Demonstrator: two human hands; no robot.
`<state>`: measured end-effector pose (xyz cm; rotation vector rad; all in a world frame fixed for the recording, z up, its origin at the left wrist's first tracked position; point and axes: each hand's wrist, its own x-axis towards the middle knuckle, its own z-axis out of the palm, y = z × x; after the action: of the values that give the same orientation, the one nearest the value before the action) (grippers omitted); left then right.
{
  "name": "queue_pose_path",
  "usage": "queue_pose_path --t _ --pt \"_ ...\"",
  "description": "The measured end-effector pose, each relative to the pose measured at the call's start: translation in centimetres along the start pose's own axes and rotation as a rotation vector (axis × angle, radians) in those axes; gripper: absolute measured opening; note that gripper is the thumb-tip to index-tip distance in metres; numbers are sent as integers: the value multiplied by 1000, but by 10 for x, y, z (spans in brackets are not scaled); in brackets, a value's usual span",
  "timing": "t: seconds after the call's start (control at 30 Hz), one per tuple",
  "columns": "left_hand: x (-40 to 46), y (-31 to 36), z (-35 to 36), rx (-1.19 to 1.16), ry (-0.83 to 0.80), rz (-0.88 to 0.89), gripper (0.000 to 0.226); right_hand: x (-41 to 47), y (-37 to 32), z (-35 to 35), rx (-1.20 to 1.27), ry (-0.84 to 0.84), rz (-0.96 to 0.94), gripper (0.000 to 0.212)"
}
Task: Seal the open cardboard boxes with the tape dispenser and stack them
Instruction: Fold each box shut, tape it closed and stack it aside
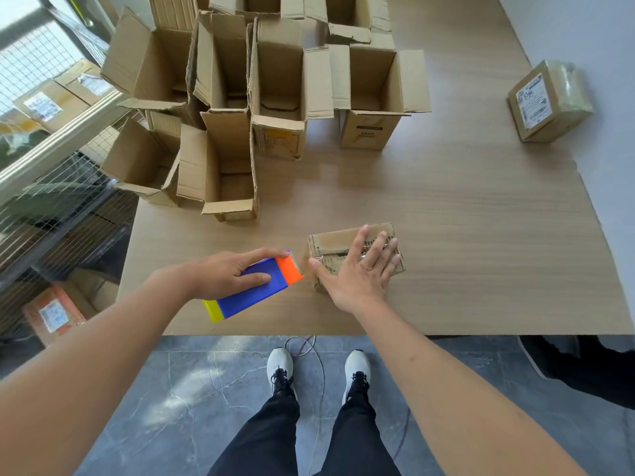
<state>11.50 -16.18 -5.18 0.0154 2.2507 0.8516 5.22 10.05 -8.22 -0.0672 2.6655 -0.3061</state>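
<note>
The left hand (226,274) grips the blue, orange and yellow tape dispenser (252,286) at about 7 o'clock on the table (481,235), its toothed orange end pointing toward the small closed box (330,245) just beside it. The right hand (360,273) lies flat on that box's top, fingers spread and straight; a strip of tape seems to run under them, though glare blurs it. Open cardboard boxes (275,87) crowd together at 11 o'clock. A taped, labelled box (549,101) sits well apart at 2 o'clock.
</note>
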Motion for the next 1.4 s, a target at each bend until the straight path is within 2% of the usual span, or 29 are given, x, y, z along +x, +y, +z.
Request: queue_pose_path --t 0.3,0.9,1.2,1.33,1.4 --pt "-17 1 -14 -3 30 28 64 0 0 -4 -9 -52 2 127" --pt "33 28 -22 25 -41 -106 48 -2 -3 -10 -29 -102 -2 127" --pt "47 47 -41 31 -162 -174 50 1 -4 -11 -67 -123 -5 128" --pt "50 39 -36 199 -159 -226 50 4 0 -12 -95 -125 -21 130" --pt "43 25 -28 209 -126 -227 49 6 3 -9 -111 -111 -42 130"
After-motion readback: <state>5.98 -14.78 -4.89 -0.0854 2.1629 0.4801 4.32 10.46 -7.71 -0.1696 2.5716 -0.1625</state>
